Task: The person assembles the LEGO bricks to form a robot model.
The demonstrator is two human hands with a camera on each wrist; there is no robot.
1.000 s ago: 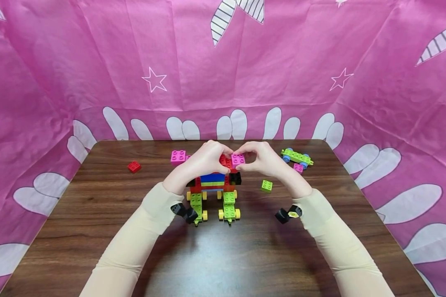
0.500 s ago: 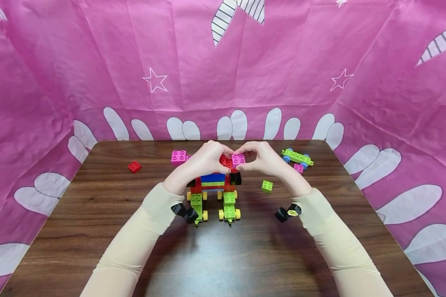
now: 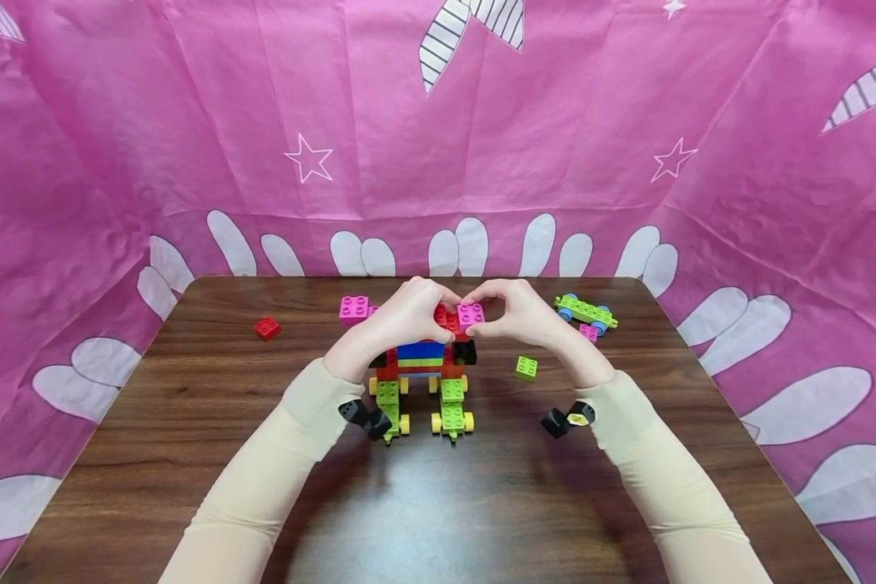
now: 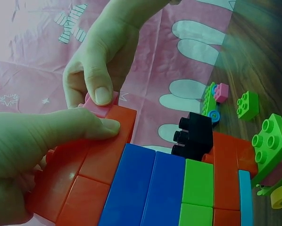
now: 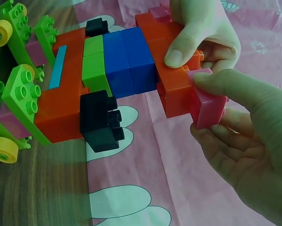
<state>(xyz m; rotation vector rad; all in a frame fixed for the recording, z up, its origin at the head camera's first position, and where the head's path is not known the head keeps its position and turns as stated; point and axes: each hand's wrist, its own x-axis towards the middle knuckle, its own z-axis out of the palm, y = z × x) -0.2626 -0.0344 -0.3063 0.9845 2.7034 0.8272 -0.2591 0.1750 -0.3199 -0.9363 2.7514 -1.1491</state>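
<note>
A tall toy brick model stands mid-table, with blue bricks (image 3: pixel 419 350) above a thin green row and red bricks across its top. My left hand (image 3: pixel 416 312) grips the top red bricks (image 4: pixel 101 162), its thumb pressing their near face. At their right end sits a pink brick (image 5: pixel 211 107), pinched between the thumb and fingers of my right hand (image 3: pixel 514 312). In the right wrist view it lies against the red brick's top side. Black bricks (image 5: pixel 99 120) jut out from both sides of the model. Below, two green wheeled bases (image 3: pixel 452 405) with yellow wheels carry it.
Right of the model lies a loose green brick (image 3: pixel 526 368). Farther back are a green wheeled base (image 3: pixel 586 311) with blue wheels and a small pink brick (image 3: pixel 588 332). A pink brick (image 3: pixel 354 309) and a red brick (image 3: pixel 267 328) lie back left. A pink printed cloth (image 3: pixel 380 113) surrounds the table.
</note>
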